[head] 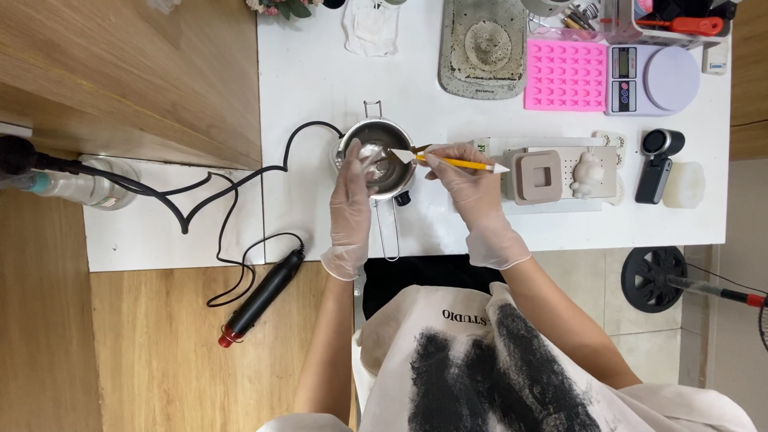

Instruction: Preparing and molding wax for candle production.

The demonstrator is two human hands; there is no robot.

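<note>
A small steel pot [382, 134] stands on a little burner at the middle of the white table [312, 72]. My left hand [353, 192], in a clear glove, holds a pale lump over the pot's left side. My right hand [466, 174], also gloved, grips a yellow-handled tool [462, 163] whose tip reaches into the pot from the right. The wire handle of the pot points toward me.
A beige square mould and a white figure sit on a tray [560, 173] right of my hand. A pink silicone mould [566, 74], a scale [652, 78], a grey mat [484, 46] lie farther back. A black cable and heat tool [260, 296] hang left.
</note>
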